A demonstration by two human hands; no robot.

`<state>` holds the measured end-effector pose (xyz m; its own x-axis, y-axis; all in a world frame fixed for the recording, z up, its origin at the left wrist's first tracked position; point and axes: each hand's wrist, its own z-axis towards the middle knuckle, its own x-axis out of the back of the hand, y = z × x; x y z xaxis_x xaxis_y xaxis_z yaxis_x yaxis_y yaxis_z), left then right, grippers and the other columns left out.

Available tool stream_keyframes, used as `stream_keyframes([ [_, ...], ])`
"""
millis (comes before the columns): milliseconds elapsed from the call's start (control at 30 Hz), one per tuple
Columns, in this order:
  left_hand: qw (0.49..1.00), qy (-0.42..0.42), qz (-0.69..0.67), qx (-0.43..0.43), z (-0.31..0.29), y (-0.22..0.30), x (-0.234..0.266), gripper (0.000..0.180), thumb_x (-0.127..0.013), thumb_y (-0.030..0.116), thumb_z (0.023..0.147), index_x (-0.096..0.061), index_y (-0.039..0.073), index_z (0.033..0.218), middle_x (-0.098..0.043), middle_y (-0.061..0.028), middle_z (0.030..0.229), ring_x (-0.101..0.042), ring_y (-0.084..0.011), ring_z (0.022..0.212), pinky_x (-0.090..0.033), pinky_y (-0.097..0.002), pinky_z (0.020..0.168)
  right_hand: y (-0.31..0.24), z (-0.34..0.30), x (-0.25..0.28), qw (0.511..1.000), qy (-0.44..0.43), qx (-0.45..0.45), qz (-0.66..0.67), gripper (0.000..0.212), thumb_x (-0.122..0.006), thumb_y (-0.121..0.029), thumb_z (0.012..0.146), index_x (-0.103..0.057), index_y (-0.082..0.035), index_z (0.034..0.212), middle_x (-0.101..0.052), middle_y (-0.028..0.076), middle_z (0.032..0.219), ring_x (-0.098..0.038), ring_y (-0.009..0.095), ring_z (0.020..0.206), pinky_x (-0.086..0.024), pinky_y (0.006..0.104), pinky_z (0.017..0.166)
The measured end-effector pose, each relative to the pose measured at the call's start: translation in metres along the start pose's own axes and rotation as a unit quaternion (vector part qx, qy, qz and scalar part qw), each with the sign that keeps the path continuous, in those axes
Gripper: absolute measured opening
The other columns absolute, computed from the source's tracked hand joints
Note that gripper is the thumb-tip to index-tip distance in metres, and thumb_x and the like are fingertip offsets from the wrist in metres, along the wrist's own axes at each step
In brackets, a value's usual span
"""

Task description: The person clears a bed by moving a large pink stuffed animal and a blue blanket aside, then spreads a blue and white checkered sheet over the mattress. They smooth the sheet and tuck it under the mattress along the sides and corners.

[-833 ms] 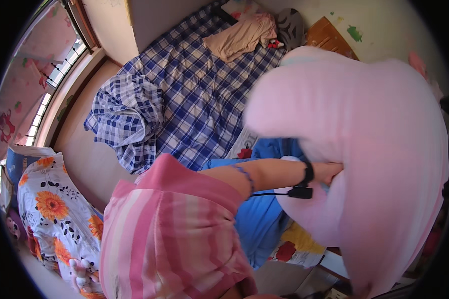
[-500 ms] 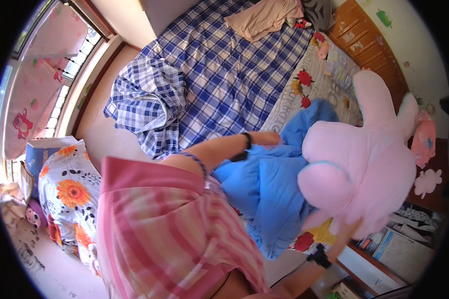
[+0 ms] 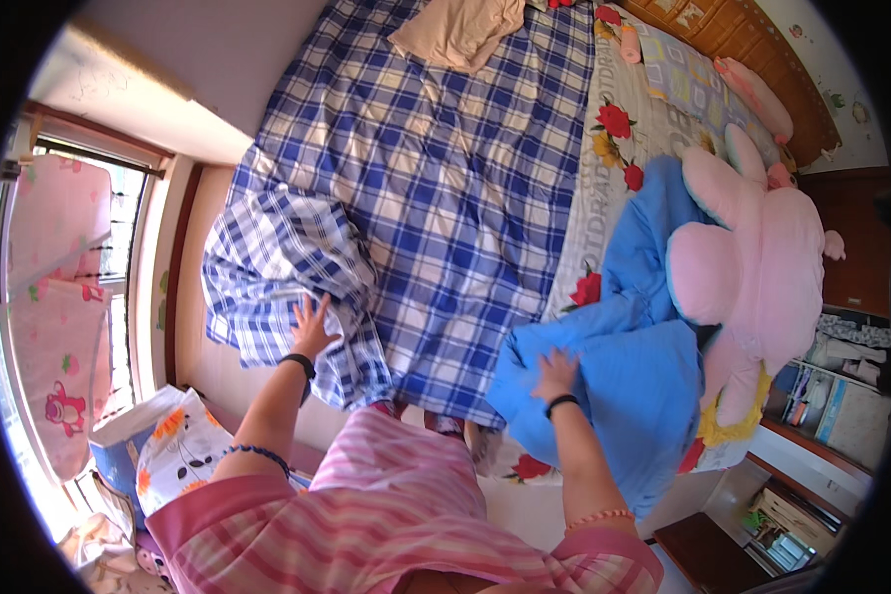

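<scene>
My left hand has its fingers spread at the near edge of a crumpled blue-and-white plaid blanket, with nothing gripped. The blanket is bunched at the bed's left near corner. My right hand rests on a puffy blue quilt, its fingers apart and slightly blurred. Heaped up, the quilt covers part of the bed's right side. Beside it on the right lies a big pink plush toy with rounded limbs.
A blue plaid sheet covers the bed's middle, with a beige cloth at its far end. Pillows lie by the wooden headboard. A window and a flower-print cloth are at the left; shelves stand at the right.
My right hand has left the pink plush toy and moved onto the blue quilt. My left hand has swung from beside the quilt to the plaid blanket. The view has turned.
</scene>
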<state>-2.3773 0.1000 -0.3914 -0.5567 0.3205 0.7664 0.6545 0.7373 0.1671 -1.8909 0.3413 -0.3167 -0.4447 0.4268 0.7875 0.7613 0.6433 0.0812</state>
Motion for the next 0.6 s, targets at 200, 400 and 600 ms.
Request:
stream_keyframes([
  [200,0.988,-0.136,-0.064,-0.032,0.052,-0.031,-0.001,0.082,-0.075,0.046,0.068,-0.038,0.03,0.14,-0.022,-0.0223,0.147,-0.011,-0.0492,0.136,-0.027,-0.0679,0.098,0.072,-0.045,-0.027,0.91,-0.234,-0.341,0.042,0.058,-0.057,-0.027,0.086,-0.037,-0.008,0.136,-0.026,0.013,0.147,-0.029,0.031,0.134,-0.029,0.0401,0.11],
  [400,0.975,0.069,-0.189,-0.094,0.061,-0.03,0.018,0.021,-0.065,0.02,0.075,-0.065,0.01,0.093,-0.06,-0.0155,0.1,-0.053,-0.0349,0.102,-0.046,-0.0412,0.085,0.075,-0.056,0.011,0.934,-0.251,-0.213,0.139,0.07,-0.063,-0.035,0.08,-0.036,-0.006,0.138,-0.028,0.013,0.147,-0.032,0.034,0.132,-0.031,0.0407,0.108],
  [600,0.946,0.14,-0.284,-0.066,0.117,0.023,0.061,0.013,-0.055,0.007,0.073,-0.059,0.007,0.085,-0.063,-0.0191,0.082,-0.061,-0.0383,0.084,-0.048,-0.0451,0.073,0.042,-0.094,0.008,0.919,-0.224,-0.09,0.312,0.053,-0.069,-0.032,0.075,-0.058,-0.003,0.118,-0.063,0.019,0.11,-0.059,0.034,0.103,-0.046,0.0377,0.091],
])
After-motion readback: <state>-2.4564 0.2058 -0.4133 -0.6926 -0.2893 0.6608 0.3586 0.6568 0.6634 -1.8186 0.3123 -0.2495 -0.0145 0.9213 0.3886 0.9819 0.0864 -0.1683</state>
